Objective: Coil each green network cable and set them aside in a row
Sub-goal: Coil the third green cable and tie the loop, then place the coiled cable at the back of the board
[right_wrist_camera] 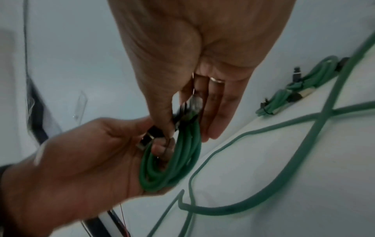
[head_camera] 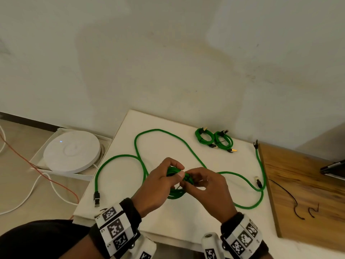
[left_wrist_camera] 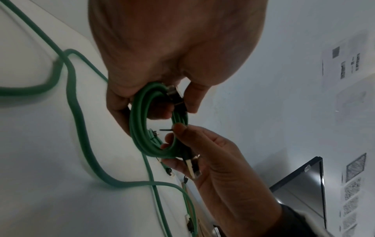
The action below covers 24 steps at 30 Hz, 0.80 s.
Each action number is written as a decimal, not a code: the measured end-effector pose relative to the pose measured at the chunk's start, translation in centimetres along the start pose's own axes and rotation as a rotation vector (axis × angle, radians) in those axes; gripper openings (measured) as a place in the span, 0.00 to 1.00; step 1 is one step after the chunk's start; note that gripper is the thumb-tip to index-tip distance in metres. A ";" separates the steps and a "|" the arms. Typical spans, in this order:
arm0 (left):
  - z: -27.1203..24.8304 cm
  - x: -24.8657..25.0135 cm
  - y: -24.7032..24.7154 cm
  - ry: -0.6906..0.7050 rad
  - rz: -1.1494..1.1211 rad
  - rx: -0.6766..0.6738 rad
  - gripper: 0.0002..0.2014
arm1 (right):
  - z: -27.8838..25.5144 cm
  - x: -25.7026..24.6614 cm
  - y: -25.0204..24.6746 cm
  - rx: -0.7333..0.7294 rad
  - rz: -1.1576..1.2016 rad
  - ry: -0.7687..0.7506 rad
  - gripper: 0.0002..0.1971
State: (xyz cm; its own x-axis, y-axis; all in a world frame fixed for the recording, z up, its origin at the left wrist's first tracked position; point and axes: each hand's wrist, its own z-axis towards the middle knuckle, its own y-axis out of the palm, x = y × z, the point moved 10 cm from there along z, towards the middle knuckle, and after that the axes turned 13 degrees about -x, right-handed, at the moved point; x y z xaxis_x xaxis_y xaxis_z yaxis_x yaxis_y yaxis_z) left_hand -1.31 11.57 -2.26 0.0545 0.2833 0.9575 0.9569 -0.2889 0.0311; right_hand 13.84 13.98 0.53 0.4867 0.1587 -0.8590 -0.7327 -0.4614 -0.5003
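Head cam has both hands over the middle of the white table point(head_camera: 119, 180). The left hand point(head_camera: 158, 182) is curled round the green coil point(head_camera: 176, 193), holding the loops together, and the right hand point(head_camera: 205, 189) pinches a thin black twist tie point(left_wrist_camera: 165, 130) right at the coil. Two tied coils point(head_camera: 214, 140) sit side by side near the far edge, and two loose cables point(head_camera: 186, 146) sprawl across the tabletop. My worry: if the left grip slackens before the tie is wrapped, the loops probably spring open. The dangling connector point(left_wrist_camera: 193, 168) could also snag a loose cable.
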 end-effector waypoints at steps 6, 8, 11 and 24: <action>0.0 1.2 -0.2 0.089 -0.003 -0.031 0.08 | 0.3 -0.2 -0.4 -0.095 0.272 0.025 0.11; -0.2 2.0 -0.5 0.125 0.111 0.011 0.17 | 0.5 -0.6 -1.5 -0.045 0.236 0.018 0.12; -0.3 2.0 -1.2 0.078 0.384 0.082 0.36 | 1.4 0.2 -3.5 0.072 0.026 0.070 0.13; 0.1 -4.3 1.1 -0.359 1.039 -0.245 0.30 | 15.8 0.7 -3.5 0.144 -0.745 0.120 0.15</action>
State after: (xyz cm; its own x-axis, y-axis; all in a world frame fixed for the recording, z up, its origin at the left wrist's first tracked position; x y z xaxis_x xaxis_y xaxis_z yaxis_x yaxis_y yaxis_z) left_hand -0.44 10.09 -6.35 0.9091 0.0357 0.4151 0.3198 -0.6985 -0.6402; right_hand 9.19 29.49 -0.05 0.9185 0.2834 -0.2758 -0.2417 -0.1498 -0.9587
